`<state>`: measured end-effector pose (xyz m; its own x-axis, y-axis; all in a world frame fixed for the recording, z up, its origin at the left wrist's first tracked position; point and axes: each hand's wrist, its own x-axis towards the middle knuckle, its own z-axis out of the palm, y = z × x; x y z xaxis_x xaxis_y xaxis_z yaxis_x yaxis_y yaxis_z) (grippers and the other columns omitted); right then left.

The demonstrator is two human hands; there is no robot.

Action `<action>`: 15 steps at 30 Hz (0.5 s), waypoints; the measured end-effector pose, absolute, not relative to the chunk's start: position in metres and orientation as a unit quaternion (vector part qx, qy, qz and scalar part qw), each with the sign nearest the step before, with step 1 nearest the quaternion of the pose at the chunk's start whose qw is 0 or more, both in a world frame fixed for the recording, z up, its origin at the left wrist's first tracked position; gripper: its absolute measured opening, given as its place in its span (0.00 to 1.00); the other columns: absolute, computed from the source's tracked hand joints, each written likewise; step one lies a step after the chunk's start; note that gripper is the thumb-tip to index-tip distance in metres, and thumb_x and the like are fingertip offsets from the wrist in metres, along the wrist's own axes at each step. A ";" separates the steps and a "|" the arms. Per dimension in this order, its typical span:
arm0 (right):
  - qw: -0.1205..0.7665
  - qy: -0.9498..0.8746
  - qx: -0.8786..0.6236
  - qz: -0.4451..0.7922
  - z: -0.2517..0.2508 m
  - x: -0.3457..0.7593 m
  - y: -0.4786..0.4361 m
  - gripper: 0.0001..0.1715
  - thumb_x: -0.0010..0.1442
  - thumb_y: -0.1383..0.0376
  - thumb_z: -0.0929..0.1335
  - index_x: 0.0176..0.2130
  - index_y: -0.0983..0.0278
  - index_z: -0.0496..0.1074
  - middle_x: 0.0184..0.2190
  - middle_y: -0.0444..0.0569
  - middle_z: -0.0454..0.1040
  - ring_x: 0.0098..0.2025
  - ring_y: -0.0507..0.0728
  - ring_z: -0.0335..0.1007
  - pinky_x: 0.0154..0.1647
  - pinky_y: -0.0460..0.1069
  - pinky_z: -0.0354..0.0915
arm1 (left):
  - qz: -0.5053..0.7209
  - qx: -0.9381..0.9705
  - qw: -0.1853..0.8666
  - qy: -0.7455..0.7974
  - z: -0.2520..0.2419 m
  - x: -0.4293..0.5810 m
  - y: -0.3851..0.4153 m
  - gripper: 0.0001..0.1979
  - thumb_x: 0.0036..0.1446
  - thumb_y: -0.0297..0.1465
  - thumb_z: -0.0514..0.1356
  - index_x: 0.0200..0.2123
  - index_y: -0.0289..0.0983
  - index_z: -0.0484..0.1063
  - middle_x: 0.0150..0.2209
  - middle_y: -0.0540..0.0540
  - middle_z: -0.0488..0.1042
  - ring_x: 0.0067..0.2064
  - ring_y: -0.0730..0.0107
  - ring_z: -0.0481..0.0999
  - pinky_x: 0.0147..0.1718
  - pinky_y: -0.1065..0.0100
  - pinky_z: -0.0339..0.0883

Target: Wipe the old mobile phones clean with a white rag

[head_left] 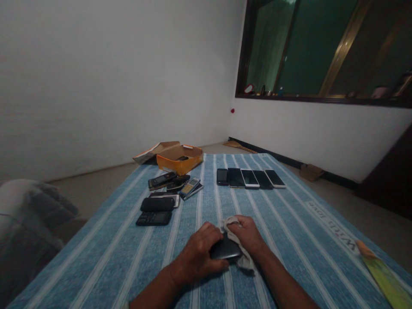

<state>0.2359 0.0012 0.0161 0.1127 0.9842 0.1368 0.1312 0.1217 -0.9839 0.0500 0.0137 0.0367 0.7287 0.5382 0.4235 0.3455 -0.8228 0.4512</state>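
Phone (226,250) lies over the blue striped tablecloth (128,262); the left hand (200,248) grips its side, the right hand (250,235) grasps a pale rag (247,261) against it. Its casing looks black, smooth, rounded, faintly shiny.

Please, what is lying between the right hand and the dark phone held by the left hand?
A pale cloth, gripped by the right hand, lies between it and the dark phone; the head view shows this.
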 end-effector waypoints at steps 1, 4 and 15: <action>0.528 -0.540 -0.528 0.388 0.016 0.236 0.001 0.10 0.51 0.63 0.68 0.21 0.64 0.72 0.18 0.40 0.67 0.24 0.51 0.60 0.27 0.45 0.56 | 0.274 0.915 0.169 0.242 0.036 0.050 0.013 0.13 0.44 0.30 0.69 0.32 0.38 0.68 0.31 0.48 0.72 0.37 0.61 0.69 0.34 0.66 0.63; 0.503 -0.606 -0.540 0.298 0.016 0.235 -0.001 0.09 0.54 0.65 0.67 0.25 0.63 0.75 0.21 0.41 0.71 0.27 0.53 0.66 0.30 0.45 0.58 | 0.266 0.920 0.153 0.245 0.036 0.052 0.012 0.13 0.44 0.29 0.68 0.33 0.38 0.68 0.33 0.48 0.72 0.38 0.61 0.69 0.35 0.65 0.64; 0.351 -0.725 -0.593 0.001 0.007 0.227 -0.006 0.20 0.54 0.74 0.61 0.41 0.61 0.75 0.35 0.49 0.78 0.37 0.57 0.73 0.39 0.48 0.62 | 0.274 0.910 0.067 0.305 0.027 0.052 0.017 0.09 0.47 0.25 0.63 0.31 0.39 0.65 0.30 0.47 0.70 0.37 0.60 0.68 0.34 0.64 0.66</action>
<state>0.2272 -0.0064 0.0065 -0.0513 0.8603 0.5073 0.8583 0.2977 -0.4180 0.0518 0.0166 0.0266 0.6645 0.5911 0.4573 0.5173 -0.8054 0.2894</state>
